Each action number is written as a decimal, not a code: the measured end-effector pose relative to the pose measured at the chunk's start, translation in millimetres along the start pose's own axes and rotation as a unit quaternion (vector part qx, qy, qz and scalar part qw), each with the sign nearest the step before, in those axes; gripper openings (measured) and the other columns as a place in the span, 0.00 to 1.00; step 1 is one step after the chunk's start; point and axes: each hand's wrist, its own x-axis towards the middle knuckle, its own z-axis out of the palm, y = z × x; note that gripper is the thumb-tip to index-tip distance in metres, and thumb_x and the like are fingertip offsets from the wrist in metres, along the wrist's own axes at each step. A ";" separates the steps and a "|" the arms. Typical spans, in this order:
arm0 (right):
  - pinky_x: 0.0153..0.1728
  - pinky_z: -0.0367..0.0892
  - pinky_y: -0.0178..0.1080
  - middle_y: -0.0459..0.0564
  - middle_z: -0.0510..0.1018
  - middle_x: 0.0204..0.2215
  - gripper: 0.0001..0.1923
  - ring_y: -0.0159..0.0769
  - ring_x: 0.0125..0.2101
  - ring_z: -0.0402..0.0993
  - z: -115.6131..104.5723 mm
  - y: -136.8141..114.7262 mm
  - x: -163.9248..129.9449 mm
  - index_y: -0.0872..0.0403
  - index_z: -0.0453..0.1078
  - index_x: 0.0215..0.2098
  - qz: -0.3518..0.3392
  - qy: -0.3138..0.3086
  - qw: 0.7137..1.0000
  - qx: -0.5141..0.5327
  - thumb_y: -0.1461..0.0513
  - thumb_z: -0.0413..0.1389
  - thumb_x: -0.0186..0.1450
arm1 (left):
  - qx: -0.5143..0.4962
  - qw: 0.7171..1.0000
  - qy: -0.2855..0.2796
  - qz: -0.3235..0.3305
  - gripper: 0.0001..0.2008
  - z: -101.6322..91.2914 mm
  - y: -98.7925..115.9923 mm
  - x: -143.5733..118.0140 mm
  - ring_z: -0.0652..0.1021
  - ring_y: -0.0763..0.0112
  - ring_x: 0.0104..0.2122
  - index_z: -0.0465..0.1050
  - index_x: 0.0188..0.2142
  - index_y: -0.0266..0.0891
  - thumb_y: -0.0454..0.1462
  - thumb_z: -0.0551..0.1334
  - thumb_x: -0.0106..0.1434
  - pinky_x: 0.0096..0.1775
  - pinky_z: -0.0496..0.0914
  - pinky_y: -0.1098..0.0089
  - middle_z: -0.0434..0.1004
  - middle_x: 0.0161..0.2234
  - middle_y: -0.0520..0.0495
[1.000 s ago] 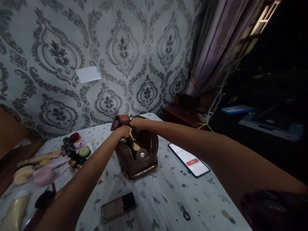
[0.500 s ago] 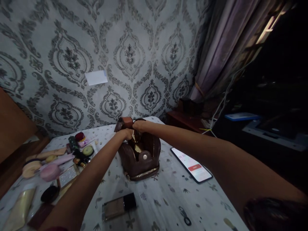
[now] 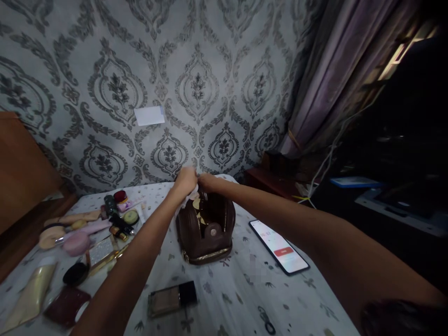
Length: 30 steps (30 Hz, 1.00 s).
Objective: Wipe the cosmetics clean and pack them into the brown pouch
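A brown handbag stands open on the cloth, with its zip undone along the front and gold-coloured items inside. My left hand is closed above the bag's far left rim, a little blurred. From it hangs a thin whitish crumpled piece, perhaps tissue or cloth. At the bag's far rim, my right hand is closed on the edge; its fingertips are partly hidden. A foundation bottle with a black cap lies in front of the bag.
Several cosmetics lie at the left, among them a pink round case, a cream tube and a dark red case. A lit phone lies right of the bag. Near the front is a small black item. The patterned wall rises behind.
My left hand has come up out of the bag with the whitish crumpled piece in it. My right hand stays at the far rim. The view has shifted slightly left.
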 end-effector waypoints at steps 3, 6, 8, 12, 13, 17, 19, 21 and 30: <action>0.43 0.68 0.35 0.62 0.81 0.46 0.15 0.45 0.47 0.78 -8.3 -6.7 -4.3 0.60 0.75 0.50 0.021 0.000 1.000 -0.004 0.67 0.56 0.66 | -0.047 0.997 0.062 0.010 0.17 -29.6 -4.8 -23.7 0.78 0.67 0.45 0.75 0.47 0.34 0.26 0.51 0.65 0.48 0.70 0.69 0.81 0.43 0.42; 0.40 0.67 0.35 0.63 0.80 0.45 0.15 0.46 0.46 0.78 -24.3 -18.6 -17.6 0.62 0.75 0.49 0.037 0.021 0.999 -0.001 0.63 0.53 0.68 | -0.112 0.987 0.110 0.028 0.17 -41.8 -26.5 -65.7 0.79 0.68 0.39 0.76 0.45 0.36 0.28 0.52 0.64 0.46 0.70 0.69 0.82 0.37 0.48; 0.39 0.66 0.36 0.64 0.80 0.45 0.17 0.47 0.45 0.77 -34.9 -32.0 -32.9 0.63 0.74 0.49 0.038 0.047 0.998 0.007 0.60 0.49 0.71 | -0.155 0.979 0.124 0.034 0.15 -35.1 -47.7 -103.2 0.78 0.68 0.35 0.75 0.43 0.37 0.29 0.53 0.63 0.44 0.70 0.68 0.80 0.33 0.51; 0.37 0.64 0.37 0.54 0.81 0.36 0.16 0.43 0.37 0.78 -38.8 -71.6 -80.1 0.56 0.75 0.45 -0.014 0.159 0.984 0.084 0.59 0.47 0.72 | -0.144 0.983 0.116 -0.001 0.12 5.0 -87.2 -189.3 0.77 0.68 0.34 0.73 0.42 0.39 0.32 0.52 0.67 0.42 0.71 0.68 0.78 0.32 0.50; 0.36 0.64 0.36 0.52 0.81 0.33 0.15 0.40 0.35 0.77 -34.1 -83.6 -93.7 0.55 0.75 0.44 -0.047 0.171 0.977 0.123 0.59 0.48 0.72 | -0.134 0.983 0.122 0.000 0.12 16.7 -94.7 -210.2 0.77 0.67 0.37 0.72 0.42 0.39 0.32 0.51 0.67 0.43 0.71 0.67 0.78 0.35 0.47; 0.33 0.64 0.34 0.51 0.81 0.31 0.15 0.35 0.31 0.76 4.7 -134.3 -135.4 0.54 0.75 0.40 -0.194 0.165 0.932 0.258 0.59 0.47 0.72 | -0.079 0.993 0.079 0.034 0.12 52.7 -113.2 -278.3 0.76 0.63 0.43 0.70 0.46 0.39 0.33 0.49 0.71 0.46 0.72 0.64 0.75 0.43 0.41; 0.33 0.65 0.33 0.52 0.81 0.31 0.14 0.35 0.31 0.76 27.4 -157.0 -143.1 0.54 0.75 0.39 -0.216 0.159 0.916 0.298 0.60 0.47 0.72 | -0.038 0.996 0.063 0.044 0.11 61.9 -117.2 -301.5 0.74 0.59 0.49 0.69 0.48 0.40 0.34 0.51 0.71 0.49 0.71 0.59 0.73 0.49 0.40; 0.34 0.65 0.33 0.52 0.81 0.32 0.13 0.35 0.31 0.77 45.8 -175.4 -142.9 0.55 0.75 0.39 -0.214 0.150 0.908 0.329 0.62 0.49 0.71 | -0.006 0.998 0.056 0.030 0.11 66.5 -119.4 -317.9 0.72 0.56 0.52 0.68 0.50 0.40 0.35 0.53 0.71 0.52 0.70 0.54 0.71 0.53 0.39; 0.35 0.66 0.34 0.50 0.79 0.31 0.09 0.35 0.32 0.76 71.6 -234.0 -131.0 0.55 0.75 0.36 -0.185 0.153 0.876 0.417 0.67 0.52 0.68 | 0.059 0.990 0.059 -0.117 0.15 25.2 -151.6 -295.6 0.75 0.60 0.46 0.69 0.51 0.40 0.34 0.49 0.70 0.48 0.71 0.62 0.73 0.46 0.41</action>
